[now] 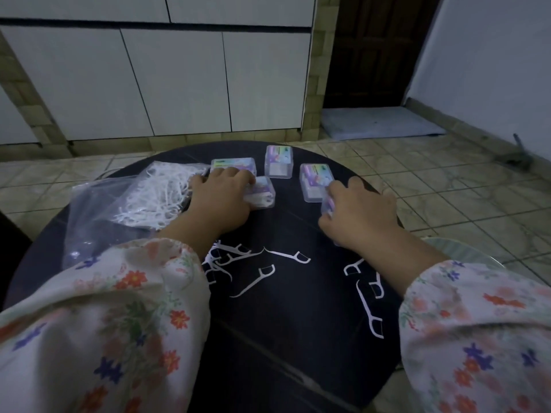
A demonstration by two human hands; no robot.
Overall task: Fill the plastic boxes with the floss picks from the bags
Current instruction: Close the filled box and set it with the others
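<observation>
Several small clear plastic boxes with colourful labels stand at the far side of a round dark table [298, 338]. My left hand [222, 198] grips one box [264, 193], which shows white floss picks inside. Just behind my fingers stands another box [234, 164]. My right hand [362, 213] holds a box [328, 204] at its left edge, mostly hidden under my palm. Two more boxes [279, 160] [314, 181] stand apart behind. A clear plastic bag [143, 201] full of white floss picks lies at the left. Loose floss picks [256, 272] [369, 299] lie scattered near me.
The table stands on a tiled floor [447, 189]. White cabinet doors [179, 79] line the wall behind, a dark doorway [375, 49] with a pale mat is at the back right. My floral sleeves [104, 323] cover the table's near corners.
</observation>
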